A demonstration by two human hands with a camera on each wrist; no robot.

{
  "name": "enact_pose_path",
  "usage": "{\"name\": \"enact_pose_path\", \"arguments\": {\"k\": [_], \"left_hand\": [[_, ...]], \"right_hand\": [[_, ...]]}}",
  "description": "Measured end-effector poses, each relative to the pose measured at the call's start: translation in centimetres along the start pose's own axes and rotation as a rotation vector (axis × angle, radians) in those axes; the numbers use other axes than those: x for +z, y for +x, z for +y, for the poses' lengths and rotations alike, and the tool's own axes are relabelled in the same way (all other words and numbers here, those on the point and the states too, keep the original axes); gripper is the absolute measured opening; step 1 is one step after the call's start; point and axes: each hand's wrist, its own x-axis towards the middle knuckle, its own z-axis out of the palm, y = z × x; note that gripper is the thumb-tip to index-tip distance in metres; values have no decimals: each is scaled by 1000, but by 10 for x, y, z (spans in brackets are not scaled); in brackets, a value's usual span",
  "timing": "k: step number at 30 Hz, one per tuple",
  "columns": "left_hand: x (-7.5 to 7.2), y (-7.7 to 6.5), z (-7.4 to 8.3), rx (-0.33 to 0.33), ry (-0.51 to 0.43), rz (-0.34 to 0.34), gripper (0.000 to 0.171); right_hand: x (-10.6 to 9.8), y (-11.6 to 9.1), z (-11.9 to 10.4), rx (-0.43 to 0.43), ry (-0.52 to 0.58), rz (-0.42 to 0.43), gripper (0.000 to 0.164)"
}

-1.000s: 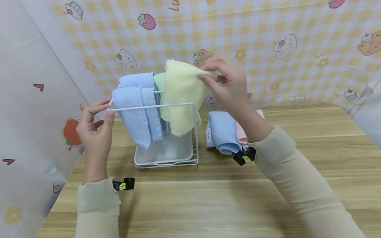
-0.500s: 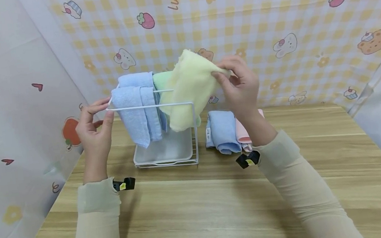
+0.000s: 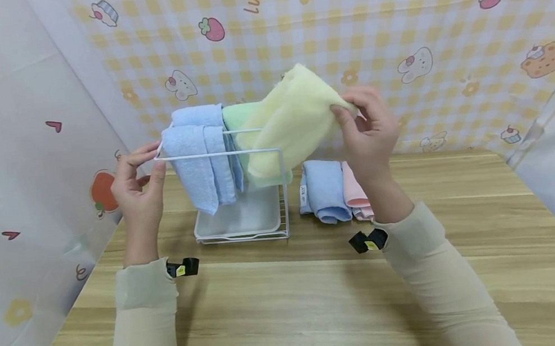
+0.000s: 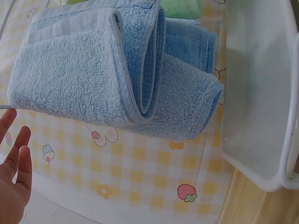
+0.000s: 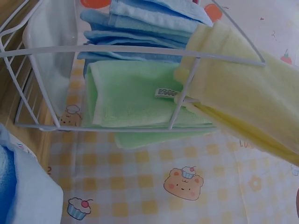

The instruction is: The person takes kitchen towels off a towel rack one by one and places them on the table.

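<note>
Yellow towel (image 3: pixel 297 120) btwn R fingers (image 3: pixel 347 123)

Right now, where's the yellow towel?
In head view, the right hand pinches the yellow towel at the right end of the rack, partly hiding the green towel.

The left hand (image 3: pixel 138 182) pinches a corner of a white rack (image 3: pixel 285 194), where a blue towel (image 3: pixel 188 148) and a green towel (image 3: pixel 239 114) hang above a tray (image 3: pixel 242 219). The right hand (image 3: pixel 371 129) pinches a yellow towel (image 3: pixel 302 117) slanting at the rack's right end; beside the rack, a blue cloth (image 3: pixel 326 187) and a pink cloth (image 3: pixel 354 187) lie on the wooden table (image 3: pixel 292 312).
</note>
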Motion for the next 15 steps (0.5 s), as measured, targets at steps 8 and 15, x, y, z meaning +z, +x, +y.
{"name": "enact_pose_path", "arguments": {"k": [8, 15], "left_hand": [[0, -1, 0, -6, 7, -6, 22], [0, 0, -1, -2, 5, 3, 21]], "right_hand": [[-10, 0, 2, 22, -29, 71, 16], [-22, 4, 0, 36, -57, 119, 14]]}}
